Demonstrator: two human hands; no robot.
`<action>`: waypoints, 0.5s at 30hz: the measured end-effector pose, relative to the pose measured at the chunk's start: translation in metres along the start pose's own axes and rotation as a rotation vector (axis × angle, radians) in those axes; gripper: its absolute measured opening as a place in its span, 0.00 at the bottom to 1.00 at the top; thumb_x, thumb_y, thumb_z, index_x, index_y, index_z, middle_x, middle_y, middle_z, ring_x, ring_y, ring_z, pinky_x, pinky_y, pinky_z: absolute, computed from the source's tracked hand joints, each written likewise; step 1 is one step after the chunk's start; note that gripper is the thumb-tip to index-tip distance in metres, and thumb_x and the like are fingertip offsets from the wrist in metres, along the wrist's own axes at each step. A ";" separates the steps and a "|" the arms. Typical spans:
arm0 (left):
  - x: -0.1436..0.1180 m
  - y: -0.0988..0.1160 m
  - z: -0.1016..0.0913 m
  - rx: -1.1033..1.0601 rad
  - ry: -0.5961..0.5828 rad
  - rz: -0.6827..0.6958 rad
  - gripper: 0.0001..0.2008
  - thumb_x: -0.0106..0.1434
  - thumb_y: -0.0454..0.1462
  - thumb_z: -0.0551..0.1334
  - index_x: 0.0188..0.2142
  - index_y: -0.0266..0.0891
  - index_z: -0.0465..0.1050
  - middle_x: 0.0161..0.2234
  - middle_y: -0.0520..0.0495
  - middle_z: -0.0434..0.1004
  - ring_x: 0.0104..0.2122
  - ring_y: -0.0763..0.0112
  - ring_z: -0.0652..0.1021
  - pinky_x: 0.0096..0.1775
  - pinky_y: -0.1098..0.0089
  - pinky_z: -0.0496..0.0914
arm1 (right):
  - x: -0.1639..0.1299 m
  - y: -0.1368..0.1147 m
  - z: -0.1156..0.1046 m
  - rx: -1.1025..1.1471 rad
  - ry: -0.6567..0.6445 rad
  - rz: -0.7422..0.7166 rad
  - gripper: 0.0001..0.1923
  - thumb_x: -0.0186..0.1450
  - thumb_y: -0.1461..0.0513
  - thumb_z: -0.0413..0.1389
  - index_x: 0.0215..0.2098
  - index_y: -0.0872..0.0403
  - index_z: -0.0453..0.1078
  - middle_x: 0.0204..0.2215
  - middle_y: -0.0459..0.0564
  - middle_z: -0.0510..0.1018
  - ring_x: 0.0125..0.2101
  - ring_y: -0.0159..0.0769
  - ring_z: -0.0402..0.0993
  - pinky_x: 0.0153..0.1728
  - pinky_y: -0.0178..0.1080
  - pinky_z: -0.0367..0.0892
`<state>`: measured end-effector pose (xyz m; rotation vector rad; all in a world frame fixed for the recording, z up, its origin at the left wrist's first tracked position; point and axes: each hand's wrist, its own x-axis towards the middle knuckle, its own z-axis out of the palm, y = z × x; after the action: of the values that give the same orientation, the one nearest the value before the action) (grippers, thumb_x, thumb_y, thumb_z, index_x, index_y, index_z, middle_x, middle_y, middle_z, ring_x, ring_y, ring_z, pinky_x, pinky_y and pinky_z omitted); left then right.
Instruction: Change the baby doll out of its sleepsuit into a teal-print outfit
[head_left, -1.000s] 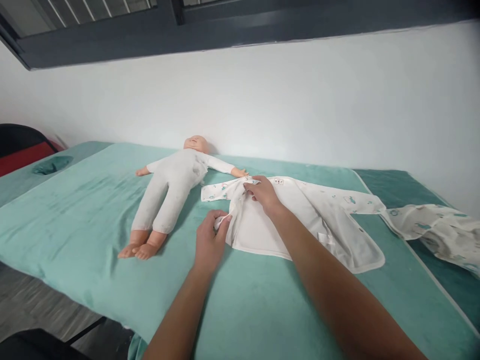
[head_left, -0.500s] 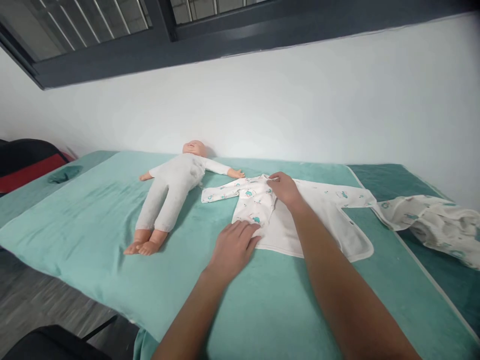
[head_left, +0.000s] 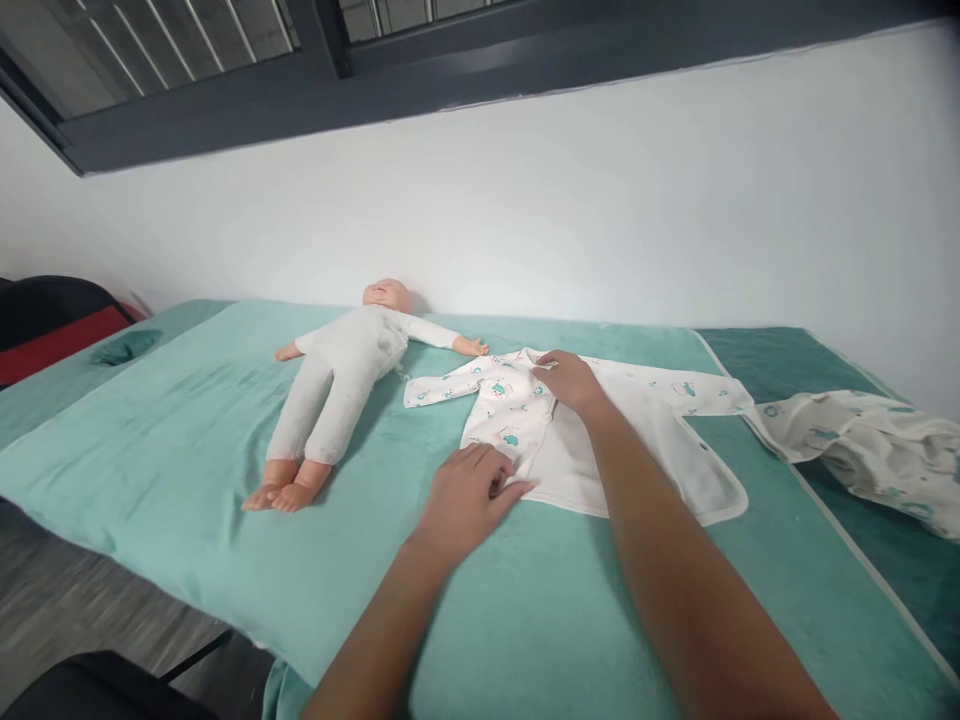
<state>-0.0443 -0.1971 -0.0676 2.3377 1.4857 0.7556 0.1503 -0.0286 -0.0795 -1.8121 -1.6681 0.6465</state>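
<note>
A white baby top [head_left: 637, 440] with teal prints lies spread on the teal mat [head_left: 187, 440]. Its left front panel is folded over the body. My left hand [head_left: 466, 495] rests flat on the lower edge of that panel, fingers apart. My right hand [head_left: 570, 382] presses on the garment near its neckline, holding nothing. A baby doll [head_left: 341, 375] in a pale suit lies on its back to the left of the top, one arm reaching toward the top's sleeve.
A second printed cloth [head_left: 862, 440] lies crumpled at the right on a darker green mat [head_left: 780, 355]. A white wall runs behind the bed. A black and red seat [head_left: 52, 325] stands at the far left, and the mat's front edge drops to the floor.
My left hand let go of the pinched hem and laid the left panel over the body, then flattened on it. My right hand shifted right to the neckline.
</note>
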 end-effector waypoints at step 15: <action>0.070 -0.092 -0.022 -0.355 0.492 -0.594 0.19 0.58 0.46 0.62 0.46 0.41 0.72 0.39 0.43 0.76 0.42 0.61 0.75 0.45 0.63 0.66 | -0.003 -0.004 -0.001 0.033 -0.013 0.024 0.13 0.59 0.58 0.53 0.41 0.50 0.72 0.42 0.48 0.78 0.40 0.39 0.72 0.39 0.37 0.61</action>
<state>-0.1027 -0.0947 -0.0740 1.3921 1.9050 1.3309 0.1483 -0.0314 -0.0762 -1.8110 -1.6365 0.6933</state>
